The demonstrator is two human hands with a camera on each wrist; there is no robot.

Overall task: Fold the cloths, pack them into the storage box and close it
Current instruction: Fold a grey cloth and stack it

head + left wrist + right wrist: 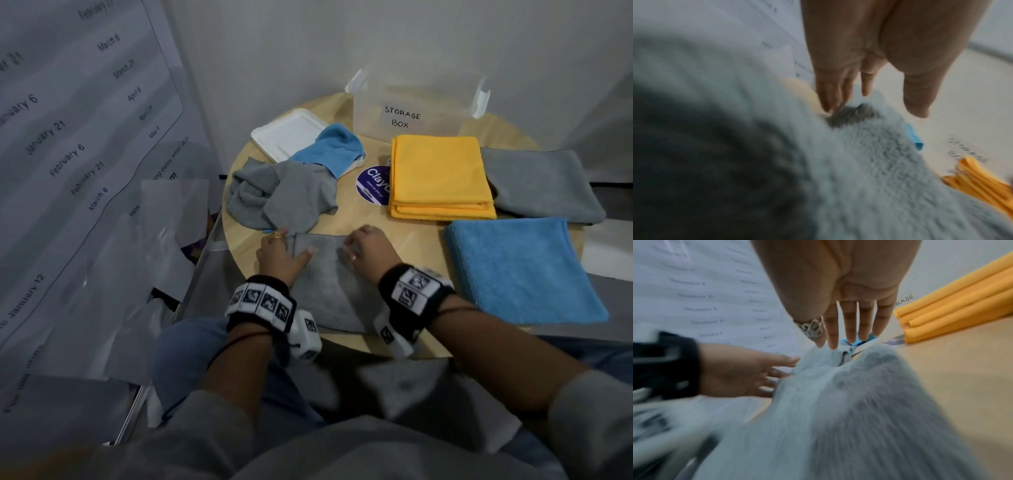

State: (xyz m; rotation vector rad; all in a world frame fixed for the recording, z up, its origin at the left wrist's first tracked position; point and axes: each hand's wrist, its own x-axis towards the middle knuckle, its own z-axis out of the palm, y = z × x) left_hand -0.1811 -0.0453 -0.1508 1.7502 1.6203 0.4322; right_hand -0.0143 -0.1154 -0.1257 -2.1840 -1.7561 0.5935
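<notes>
At the near edge of the round wooden table (pixel 404 236), both hands lie on a grey cloth (pixel 325 294). The left hand (pixel 279 255) rests flat at its far left corner, fingers straight and slightly spread, holding nothing. The right hand (pixel 368 248) sits at the far right corner; the wrist view shows its fingers (pixel 851 324) straight with their tips down on the fabric, though from the head view I cannot tell whether a fold is nipped under them. This grey cloth is plush, lies in a flat folded strip, and its near end hangs over the table edge toward the person's lap.

Beyond the left hand lies a crumpled grey cloth (pixel 277 198), touching a rumpled blue cloth (pixel 334 149) that is draped partly over a white lid (pixel 291 132). To the right, a yellow cloth (pixel 442 176) sits neatly folded in layers, with a folded grey cloth (pixel 541 185) just beside it and a flat blue cloth (pixel 520 270) nearer the person. A purple round sticker (pixel 371 186) shows on the tabletop beside the yellow one. At the far side stands the clear storage box (pixel 411 113), open and labelled by hand. A printed schedule of dates (pixel 68 137) hangs on the wall to the left.
</notes>
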